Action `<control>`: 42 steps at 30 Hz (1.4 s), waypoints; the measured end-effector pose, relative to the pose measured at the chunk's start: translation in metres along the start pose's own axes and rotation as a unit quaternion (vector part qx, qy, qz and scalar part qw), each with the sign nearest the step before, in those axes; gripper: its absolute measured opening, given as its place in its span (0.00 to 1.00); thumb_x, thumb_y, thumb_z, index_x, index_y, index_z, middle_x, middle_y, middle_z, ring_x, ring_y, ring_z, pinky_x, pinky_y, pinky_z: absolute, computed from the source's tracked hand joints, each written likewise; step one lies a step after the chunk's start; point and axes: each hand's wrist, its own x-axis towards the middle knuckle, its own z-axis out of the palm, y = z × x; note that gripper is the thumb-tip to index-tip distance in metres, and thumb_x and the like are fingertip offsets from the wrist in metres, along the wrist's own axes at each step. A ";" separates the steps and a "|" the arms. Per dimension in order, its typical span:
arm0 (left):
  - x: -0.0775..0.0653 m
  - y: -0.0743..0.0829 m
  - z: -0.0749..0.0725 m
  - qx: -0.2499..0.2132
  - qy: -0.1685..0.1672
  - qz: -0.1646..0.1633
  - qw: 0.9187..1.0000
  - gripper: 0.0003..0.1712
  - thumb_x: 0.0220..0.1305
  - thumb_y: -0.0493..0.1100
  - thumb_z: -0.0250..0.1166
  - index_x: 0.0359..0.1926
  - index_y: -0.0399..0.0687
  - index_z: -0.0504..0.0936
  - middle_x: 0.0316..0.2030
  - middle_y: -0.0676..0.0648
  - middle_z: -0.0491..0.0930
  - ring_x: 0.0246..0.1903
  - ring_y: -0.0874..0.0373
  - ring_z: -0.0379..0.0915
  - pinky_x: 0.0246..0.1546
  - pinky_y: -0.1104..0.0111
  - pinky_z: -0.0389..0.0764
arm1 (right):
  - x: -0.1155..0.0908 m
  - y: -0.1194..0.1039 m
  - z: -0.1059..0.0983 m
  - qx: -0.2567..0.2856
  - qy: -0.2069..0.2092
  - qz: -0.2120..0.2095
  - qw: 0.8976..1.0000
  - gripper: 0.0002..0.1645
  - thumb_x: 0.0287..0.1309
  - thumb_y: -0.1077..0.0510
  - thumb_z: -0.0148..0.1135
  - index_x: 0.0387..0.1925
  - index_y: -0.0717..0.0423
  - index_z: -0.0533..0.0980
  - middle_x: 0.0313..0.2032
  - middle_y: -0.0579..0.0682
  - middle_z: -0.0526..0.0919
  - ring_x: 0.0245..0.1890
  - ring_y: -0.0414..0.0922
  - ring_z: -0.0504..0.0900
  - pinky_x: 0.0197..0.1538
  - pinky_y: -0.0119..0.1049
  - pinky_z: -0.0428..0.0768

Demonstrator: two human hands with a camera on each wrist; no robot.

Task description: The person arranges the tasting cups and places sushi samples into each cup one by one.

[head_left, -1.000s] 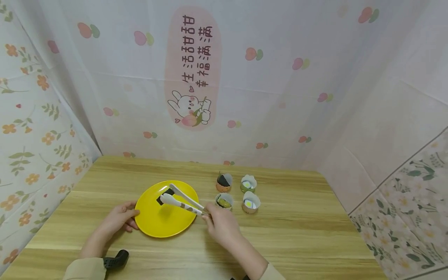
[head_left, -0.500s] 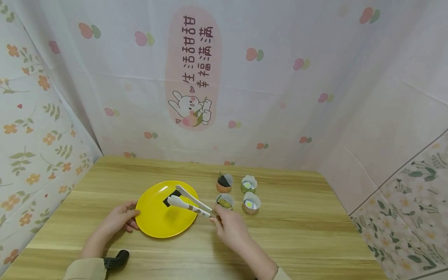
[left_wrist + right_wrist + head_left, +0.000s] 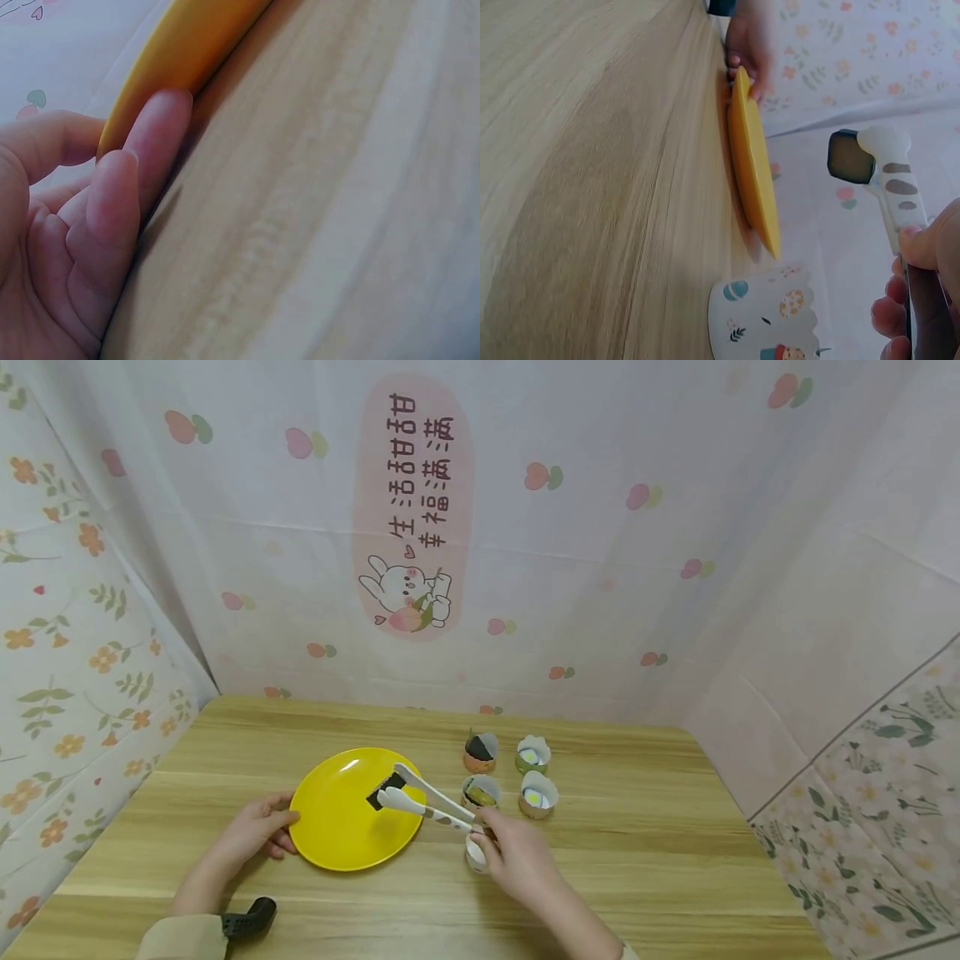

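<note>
My left hand (image 3: 253, 828) pinches the left rim of a yellow plate (image 3: 333, 835), thumb on top and fingertips (image 3: 161, 124) under the edge. My right hand (image 3: 517, 856) grips white tongs (image 3: 448, 820) with brown patches on their arms. Between the tips of the tongs is a dark, square-edged piece (image 3: 381, 793), held over the plate's right part. In the right wrist view this piece (image 3: 850, 159) has a black border around a brownish face. Just beneath the right hand stands a white paper cup (image 3: 476, 858) with small printed pictures, partly hidden by it.
Several scalloped paper cups stand right of the plate. An orange cup (image 3: 480, 766) has something black inside; another cup (image 3: 489, 808) holds a greenish-brown piece. A green cup (image 3: 534, 768) and a tan cup (image 3: 537, 810) hold white-and-yellow pieces. A printed curtain (image 3: 600, 610) rises behind the wooden table (image 3: 637, 860).
The right hand has moved right with the tongs, carrying the dark piece from the plate's middle toward its right side. The white cup has come into sight. My left hand stays at the rim.
</note>
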 end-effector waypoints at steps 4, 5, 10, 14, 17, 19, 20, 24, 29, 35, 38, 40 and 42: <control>-0.001 0.001 0.000 0.003 0.005 0.000 1.000 0.36 0.70 0.40 0.54 0.68 0.21 0.51 0.33 0.42 0.80 0.25 0.49 0.79 0.24 0.65 0.81 | -0.004 0.005 -0.003 -0.006 0.012 -0.008 1.000 0.11 0.51 0.59 0.71 0.32 0.49 0.75 0.20 0.35 0.68 0.17 0.30 0.62 0.18 0.25 0.62; -0.001 0.001 0.000 0.002 0.006 -0.001 1.000 0.36 0.70 0.40 0.54 0.68 0.21 0.51 0.33 0.42 0.80 0.25 0.49 0.79 0.24 0.65 0.81 | -0.005 0.006 -0.004 -0.007 0.015 -0.010 1.000 0.11 0.51 0.59 0.71 0.32 0.49 0.74 0.20 0.34 0.68 0.17 0.30 0.62 0.18 0.25 0.62; -0.001 0.000 -0.001 0.005 0.005 -0.001 1.000 0.35 0.70 0.40 0.54 0.67 0.21 0.51 0.32 0.42 0.80 0.25 0.48 0.79 0.24 0.65 0.81 | -0.012 0.013 -0.009 0.006 0.023 -0.012 1.000 0.12 0.51 0.59 0.71 0.33 0.48 0.75 0.21 0.33 0.68 0.18 0.29 0.62 0.19 0.24 0.63; -0.001 0.000 0.000 0.007 0.007 -0.003 1.000 0.35 0.70 0.40 0.54 0.67 0.21 0.51 0.29 0.42 0.81 0.25 0.48 0.80 0.23 0.65 0.81 | -0.020 0.020 -0.013 0.009 0.040 -0.016 0.999 0.12 0.50 0.61 0.72 0.32 0.48 0.74 0.22 0.32 0.68 0.18 0.28 0.63 0.20 0.23 0.64; -0.002 0.001 -0.001 0.004 0.006 -0.005 1.000 0.36 0.70 0.41 0.54 0.68 0.21 0.51 0.30 0.42 0.80 0.25 0.49 0.79 0.24 0.66 0.81 | -0.025 0.025 -0.015 0.011 0.048 -0.016 0.999 0.12 0.49 0.62 0.72 0.32 0.49 0.75 0.22 0.32 0.69 0.19 0.28 0.63 0.20 0.23 0.65; -0.002 0.000 -0.001 0.004 0.006 -0.005 1.000 0.36 0.70 0.41 0.54 0.68 0.21 0.51 0.31 0.42 0.80 0.25 0.49 0.79 0.24 0.66 0.81 | -0.028 0.028 -0.017 0.014 0.049 -0.012 0.999 0.12 0.49 0.62 0.72 0.33 0.50 0.75 0.22 0.32 0.70 0.19 0.28 0.64 0.20 0.24 0.66; -0.002 0.000 -0.001 0.003 0.006 -0.005 1.000 0.36 0.70 0.41 0.54 0.68 0.21 0.51 0.31 0.42 0.80 0.25 0.49 0.79 0.24 0.66 0.81 | -0.030 0.030 -0.017 0.015 0.049 -0.010 0.999 0.12 0.49 0.62 0.72 0.33 0.51 0.76 0.22 0.33 0.70 0.19 0.28 0.64 0.20 0.24 0.66; -0.001 0.000 -0.001 0.001 0.001 -0.001 1.000 0.36 0.70 0.41 0.54 0.68 0.21 0.50 0.30 0.42 0.81 0.25 0.49 0.80 0.23 0.66 0.81 | -0.035 0.037 -0.018 0.017 0.054 -0.011 0.998 0.14 0.48 0.63 0.73 0.33 0.50 0.75 0.22 0.33 0.70 0.19 0.28 0.64 0.20 0.23 0.66; -0.001 0.000 0.000 0.000 -0.005 0.003 1.000 0.36 0.71 0.40 0.53 0.67 0.20 0.49 0.30 0.41 0.81 0.24 0.48 0.80 0.23 0.66 0.82 | -0.040 0.045 -0.022 0.021 0.066 -0.022 0.997 0.16 0.46 0.65 0.74 0.33 0.48 0.75 0.23 0.32 0.71 0.20 0.28 0.65 0.20 0.22 0.66; -0.002 0.000 0.001 0.006 0.000 -0.006 1.000 0.37 0.70 0.41 0.54 0.68 0.20 0.49 0.28 0.42 0.81 0.24 0.50 0.80 0.23 0.66 0.81 | -0.047 0.055 -0.025 0.022 0.076 -0.033 0.996 0.17 0.45 0.66 0.73 0.32 0.48 0.75 0.23 0.32 0.71 0.19 0.26 0.64 0.20 0.20 0.64; -0.002 0.001 0.001 0.008 -0.002 -0.005 1.000 0.37 0.71 0.41 0.54 0.68 0.20 0.48 0.29 0.42 0.81 0.24 0.50 0.79 0.23 0.66 0.81 | -0.051 0.060 -0.026 0.018 0.087 -0.045 0.995 0.17 0.43 0.67 0.74 0.32 0.48 0.75 0.23 0.32 0.71 0.19 0.26 0.63 0.20 0.19 0.64; -0.002 0.001 0.000 0.007 -0.002 -0.008 1.000 0.37 0.71 0.41 0.54 0.68 0.20 0.48 0.29 0.43 0.81 0.24 0.50 0.80 0.23 0.66 0.81 | -0.053 0.062 -0.027 0.018 0.092 -0.052 0.994 0.18 0.43 0.67 0.74 0.32 0.48 0.75 0.23 0.32 0.71 0.19 0.26 0.63 0.20 0.18 0.63; -0.002 0.001 0.000 0.009 -0.004 -0.006 1.000 0.37 0.71 0.40 0.53 0.68 0.20 0.48 0.29 0.42 0.81 0.24 0.49 0.80 0.23 0.66 0.81 | -0.055 0.065 -0.028 0.020 0.093 -0.055 0.994 0.17 0.44 0.67 0.73 0.32 0.48 0.75 0.23 0.32 0.71 0.19 0.25 0.63 0.20 0.17 0.63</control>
